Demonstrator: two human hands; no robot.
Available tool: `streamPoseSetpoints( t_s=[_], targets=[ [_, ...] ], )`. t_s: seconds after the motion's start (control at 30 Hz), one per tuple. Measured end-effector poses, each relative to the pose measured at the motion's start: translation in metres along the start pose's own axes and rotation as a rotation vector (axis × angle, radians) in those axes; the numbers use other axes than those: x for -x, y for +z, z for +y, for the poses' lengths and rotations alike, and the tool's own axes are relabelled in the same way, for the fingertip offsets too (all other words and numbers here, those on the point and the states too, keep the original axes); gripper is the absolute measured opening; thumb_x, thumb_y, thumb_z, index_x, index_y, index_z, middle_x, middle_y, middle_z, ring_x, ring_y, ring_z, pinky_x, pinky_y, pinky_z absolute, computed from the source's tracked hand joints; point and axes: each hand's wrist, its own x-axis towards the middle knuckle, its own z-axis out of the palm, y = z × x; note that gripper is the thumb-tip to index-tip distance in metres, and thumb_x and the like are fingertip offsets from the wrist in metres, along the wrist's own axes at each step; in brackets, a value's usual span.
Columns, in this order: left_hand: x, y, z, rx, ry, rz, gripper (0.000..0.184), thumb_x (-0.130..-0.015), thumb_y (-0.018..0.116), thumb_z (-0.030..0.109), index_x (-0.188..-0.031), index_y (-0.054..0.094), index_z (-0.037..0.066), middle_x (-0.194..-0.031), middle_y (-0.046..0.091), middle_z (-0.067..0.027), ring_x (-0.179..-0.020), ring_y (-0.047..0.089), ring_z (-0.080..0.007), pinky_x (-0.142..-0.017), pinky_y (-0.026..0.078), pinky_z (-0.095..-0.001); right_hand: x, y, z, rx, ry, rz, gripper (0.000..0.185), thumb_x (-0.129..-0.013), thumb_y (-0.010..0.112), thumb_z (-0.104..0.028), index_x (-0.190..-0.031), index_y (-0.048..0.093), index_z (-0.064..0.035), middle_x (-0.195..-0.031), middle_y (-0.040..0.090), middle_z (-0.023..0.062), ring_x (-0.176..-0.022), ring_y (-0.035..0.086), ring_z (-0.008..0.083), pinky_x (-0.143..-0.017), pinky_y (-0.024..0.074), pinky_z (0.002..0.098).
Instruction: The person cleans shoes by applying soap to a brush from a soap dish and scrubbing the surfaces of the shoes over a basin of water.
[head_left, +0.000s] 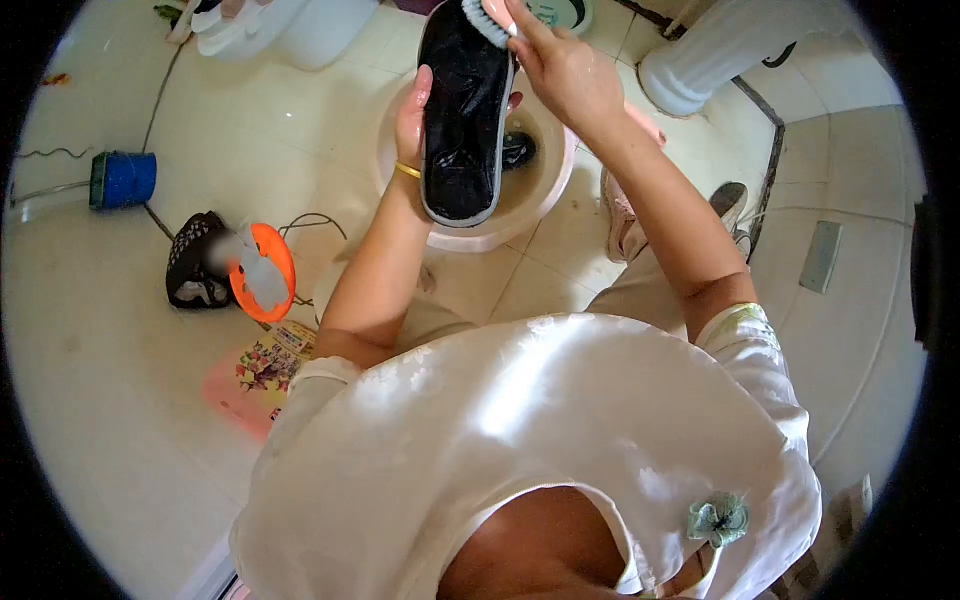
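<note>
A black slipper (462, 130) with a grey edge is held lengthwise over a pale pink basin (540, 215). My left hand (411, 125) is wrapped around its sides, thumb on the left edge and fingertips showing at the right. In my right hand (572, 82) is a scrubbing brush (487, 22), its pale bristles against the upper end of the slipper. Murky water fills the basin's bottom, and a second dark item (518, 150), perhaps the other slipper, lies in it. The held slipper's top end is cut off by the frame.
A white pedestal (690, 78) stands at right on the tiled floor. At left are a blue container (125, 180), a black patterned bag (190, 268), an orange-rimmed object (283, 265) and a pink floral package (262, 372). White plastic ware (320, 35) sits at the back.
</note>
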Motion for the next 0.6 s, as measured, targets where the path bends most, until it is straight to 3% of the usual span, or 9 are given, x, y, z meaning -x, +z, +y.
streamPoseSetpoints(
  t_s=[0.13,0.17,0.27,0.33,0.43,0.47,0.5,0.53,0.6],
  targets=[
    [0.001,-0.019,0.018,-0.028,-0.048,0.093,0.054,-0.091,0.038,0.042,-0.127,0.041,0.002,-0.12,0.052,-0.0147,-0.107,0.053,-0.0305,-0.091,0.043,-0.0482,0.056,0.0,-0.038,-0.164,-0.253,-0.037,0.043,-0.086,0.05,-0.037,-0.126,0.045,-0.0239,-0.075,0.06,0.0154,-0.062,0.061,0.0328,-0.053,0.0498,0.0417],
    [0.002,-0.022,0.02,-0.031,-0.042,0.1,0.054,-0.091,0.037,0.043,-0.126,0.041,0.002,-0.118,0.053,-0.0151,-0.106,0.053,-0.0306,-0.09,0.044,-0.0471,0.06,-0.006,-0.043,-0.151,-0.215,-0.226,0.046,-0.086,0.05,-0.038,-0.129,0.041,-0.0248,-0.077,0.06,0.0153,-0.063,0.061,0.0334,-0.055,0.0506,0.0416],
    [-0.007,-0.055,0.02,0.026,0.003,-0.006,0.056,-0.091,0.037,0.045,-0.126,0.041,0.002,-0.116,0.055,-0.0161,-0.102,0.056,-0.0314,-0.089,0.045,-0.0453,0.029,0.009,-0.02,-0.063,-0.107,-0.125,0.045,-0.086,0.049,-0.037,-0.129,0.041,-0.0252,-0.078,0.06,0.0155,-0.062,0.061,0.0337,-0.053,0.0501,0.0424],
    [-0.002,-0.015,0.007,-0.093,0.03,0.065,0.057,-0.091,0.037,0.046,-0.126,0.041,0.002,-0.118,0.054,-0.0162,-0.102,0.056,-0.0314,-0.091,0.045,-0.0447,0.016,0.011,-0.01,-0.085,-0.025,-0.085,0.044,-0.088,0.047,-0.037,-0.129,0.041,-0.0251,-0.08,0.06,0.0161,-0.063,0.061,0.0337,-0.053,0.0487,0.0439],
    [-0.012,-0.045,0.014,-0.047,0.025,0.11,0.056,-0.091,0.037,0.045,-0.127,0.041,0.002,-0.121,0.052,-0.0159,-0.106,0.054,-0.0314,-0.093,0.043,-0.0467,0.028,0.0,-0.026,-0.069,-0.023,-0.201,0.044,-0.087,0.049,-0.035,-0.129,0.041,-0.0246,-0.081,0.06,0.0166,-0.065,0.061,0.0333,-0.056,0.0486,0.0438],
    [-0.015,-0.066,0.021,-0.044,-0.007,0.138,0.057,-0.091,0.036,0.046,-0.126,0.041,0.002,-0.123,0.05,-0.0156,-0.107,0.053,-0.0317,-0.093,0.042,-0.0474,0.048,0.009,-0.031,-0.202,-0.153,-0.089,0.044,-0.086,0.05,-0.035,-0.128,0.042,-0.0241,-0.081,0.06,0.0169,-0.065,0.061,0.0339,-0.059,0.0494,0.043],
    [-0.001,-0.028,0.025,-0.006,-0.019,0.037,0.059,-0.09,0.034,0.049,-0.124,0.044,0.001,-0.121,0.052,-0.0146,-0.106,0.054,-0.0308,-0.093,0.042,-0.0454,0.06,0.0,-0.04,-0.2,-0.197,-0.139,0.044,-0.086,0.05,-0.035,-0.127,0.042,-0.0238,-0.082,0.06,0.0174,-0.065,0.061,0.0341,-0.058,0.0494,0.0432],
    [-0.004,-0.018,0.022,-0.002,0.074,0.188,0.061,-0.089,0.033,0.051,-0.123,0.045,0.001,-0.117,0.055,-0.0137,-0.103,0.056,-0.0299,-0.092,0.043,-0.0439,0.066,-0.005,-0.046,-0.203,-0.242,-0.191,0.044,-0.085,0.05,-0.035,-0.127,0.043,-0.0236,-0.082,0.06,0.0178,-0.065,0.06,0.0343,-0.058,0.0493,0.0434],
    [-0.008,-0.05,0.021,-0.044,0.005,0.204,0.062,-0.089,0.035,0.05,-0.127,0.04,0.002,-0.119,0.052,-0.0182,-0.109,0.049,-0.038,-0.096,0.039,-0.0495,0.039,0.002,-0.03,-0.105,-0.111,-0.22,0.043,-0.085,0.05,-0.035,-0.126,0.043,-0.0231,-0.082,0.06,0.0183,-0.066,0.06,0.0342,-0.058,0.0491,0.0437]
  ],
)
